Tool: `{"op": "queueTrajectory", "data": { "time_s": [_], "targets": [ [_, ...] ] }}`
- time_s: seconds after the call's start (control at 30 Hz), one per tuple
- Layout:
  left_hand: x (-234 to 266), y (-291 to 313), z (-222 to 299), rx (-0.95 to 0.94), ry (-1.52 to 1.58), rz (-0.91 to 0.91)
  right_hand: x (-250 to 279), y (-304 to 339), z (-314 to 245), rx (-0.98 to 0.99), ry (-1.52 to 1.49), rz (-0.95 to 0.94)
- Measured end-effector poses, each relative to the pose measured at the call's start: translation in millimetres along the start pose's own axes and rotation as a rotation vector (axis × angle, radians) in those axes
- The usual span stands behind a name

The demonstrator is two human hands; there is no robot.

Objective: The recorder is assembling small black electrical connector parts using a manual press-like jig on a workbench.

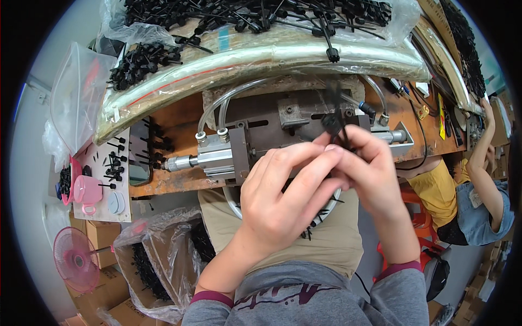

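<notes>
My two hands meet in front of the metal clamping fixture (pixel 261 122) on the bench. Fingers bent, my left hand (pixel 277 190) is closed in a pinch against the right fingertips; what it pinches is hidden. My right hand (pixel 372 168) is closed round a black plastic part (pixel 333 123) with a thin stem, which sticks up past the fingers and is partly blurred. Below the hands, several more black stemmed parts (pixel 312 225) show near my lap, mostly covered by the fingers.
A large pile of black parts (pixel 244 13) lies on a plastic-wrapped ledge (pixel 261 57) behind the fixture. Clear air hoses (pixel 209 111) run to metal cylinders (pixel 215 160). At left are a pink cup (pixel 87 188), a pink fan (pixel 76 259) and a plastic-lined box (pixel 157 261). Another person (pixel 473 190) sits right.
</notes>
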State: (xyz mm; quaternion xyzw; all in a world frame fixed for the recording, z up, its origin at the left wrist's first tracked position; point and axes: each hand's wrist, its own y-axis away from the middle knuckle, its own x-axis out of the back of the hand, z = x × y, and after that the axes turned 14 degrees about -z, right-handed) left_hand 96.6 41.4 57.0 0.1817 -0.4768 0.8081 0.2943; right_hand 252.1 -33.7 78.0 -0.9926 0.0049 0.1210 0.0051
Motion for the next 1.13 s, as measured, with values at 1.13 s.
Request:
{"op": "queueTrajectory", "data": {
  "time_s": [1.13],
  "targets": [
    [-9,33,-7,0.230,-0.346,-0.431,-11,52,31,0.050,0.091,0.233]
  ]
}}
